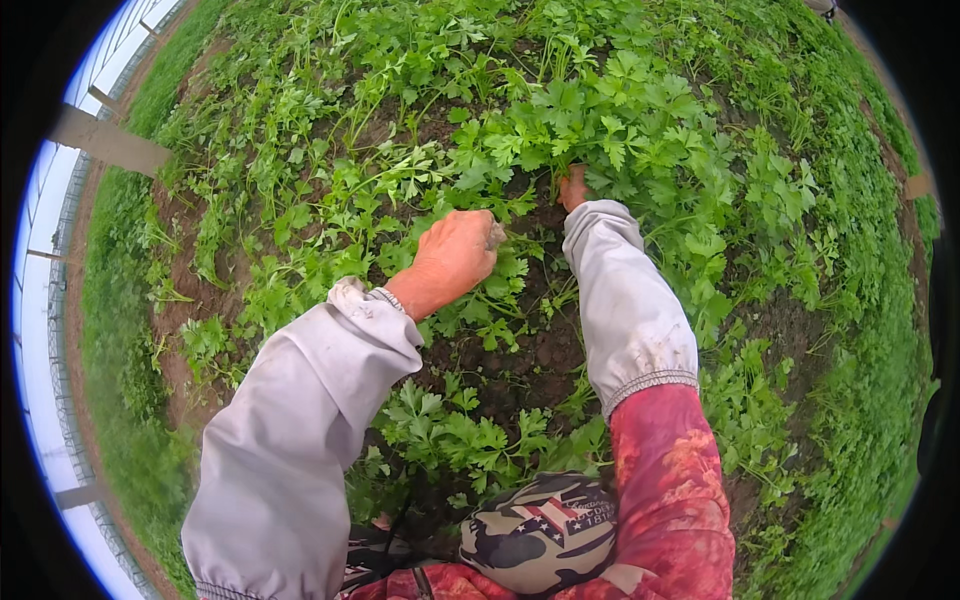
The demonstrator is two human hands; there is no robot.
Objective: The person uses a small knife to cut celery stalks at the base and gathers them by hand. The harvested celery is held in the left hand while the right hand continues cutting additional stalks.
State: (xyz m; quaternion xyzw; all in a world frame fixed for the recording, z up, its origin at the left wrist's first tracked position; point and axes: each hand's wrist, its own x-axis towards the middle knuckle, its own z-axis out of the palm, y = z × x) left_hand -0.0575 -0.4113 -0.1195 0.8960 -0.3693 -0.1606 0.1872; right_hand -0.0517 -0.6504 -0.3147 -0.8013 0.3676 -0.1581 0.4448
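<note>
Leafy green plants that look like celery [630, 127] grow thickly from dark soil [540, 345]. My left hand [454, 251] is curled just above the leaves near the middle, its back turned up; a small greyish bit shows at its fingertips, too unclear to name. To the right and farther forward, my right hand [574, 187] reaches in low under the leaves at the stem bases. Foliage hides its fingers, so its grip cannot be made out. Both forearms wear pale grey sleeve covers, soiled near the cuffs.
A camouflage-patterned cloth [540, 532] over my knee bears writing. Dense greenery [847, 247] spreads on the right. At the left rise a broad post [112, 142] and the framed, translucent wall [37, 300] of a greenhouse. A small part of a person or object shows at the top right edge.
</note>
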